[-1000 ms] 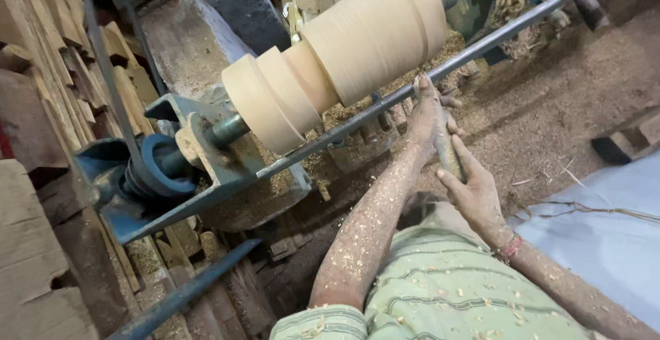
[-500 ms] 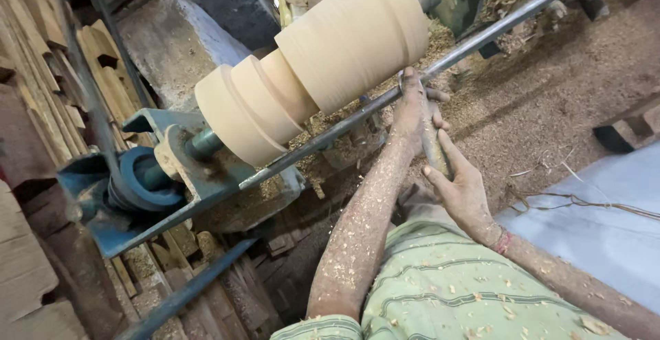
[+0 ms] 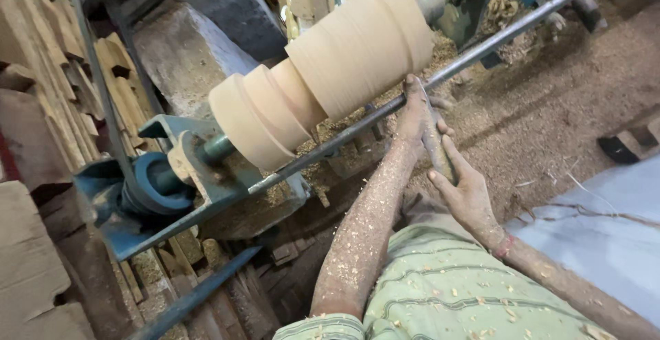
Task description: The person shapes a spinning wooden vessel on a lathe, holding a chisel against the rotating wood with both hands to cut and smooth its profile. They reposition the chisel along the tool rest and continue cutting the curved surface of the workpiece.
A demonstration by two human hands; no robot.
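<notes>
My left hand (image 3: 414, 110), in the upper middle of the frame, curls its fingers over the front of a long chisel (image 3: 434, 149), pressing it onto the steel rest bar (image 3: 481, 44). My right hand (image 3: 467, 192), lower and to the right, wraps its fingers around the chisel's back end. The chisel's long axis runs from lower right up toward upper left, and its tip is hidden under my left hand. Just beyond those fingers, up and to the left, is the pale wooden cylinder (image 3: 344, 65) on the lathe (image 3: 165, 182), lying parallel to the bar. The left hand is nearer the wood.
</notes>
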